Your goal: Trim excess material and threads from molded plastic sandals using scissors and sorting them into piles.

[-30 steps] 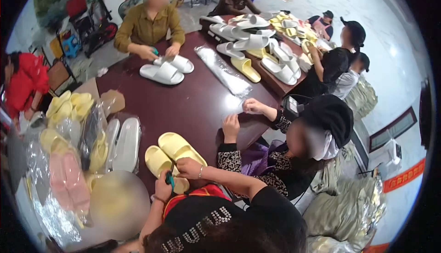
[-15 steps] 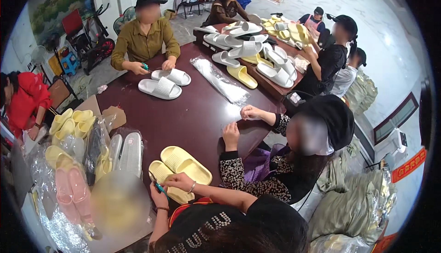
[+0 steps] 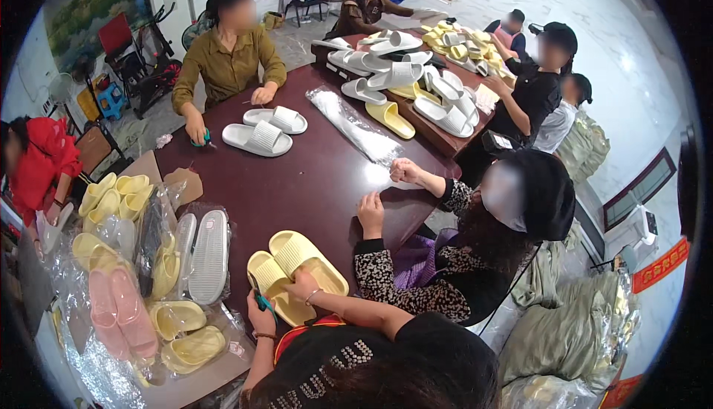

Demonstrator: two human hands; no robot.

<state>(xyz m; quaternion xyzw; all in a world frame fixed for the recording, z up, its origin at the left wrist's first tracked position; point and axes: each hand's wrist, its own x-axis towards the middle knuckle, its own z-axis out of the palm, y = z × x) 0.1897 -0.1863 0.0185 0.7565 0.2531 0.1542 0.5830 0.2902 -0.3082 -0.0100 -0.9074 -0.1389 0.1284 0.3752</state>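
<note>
Pair of yellow slippers (image 3: 297, 272) lies side by side on near edge of dark round table (image 3: 297, 179), w/ bagged slippers (image 3: 148, 283) heaped to the left. Left hand (image 3: 261, 312) is closed round teal scissors (image 3: 263, 301) at the near-left slipper; right hand (image 3: 303, 284) rests fingers-down, loosely curled, on the right slipper, gripping nothing.

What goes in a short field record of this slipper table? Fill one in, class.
Left hand: grips teal-handled tool
Right hand: rests on yellow slipper pair
Surface: dark brown table
Left of the pair: bagged slippers
Far side: white slipper pair, in front of a seated person
</note>
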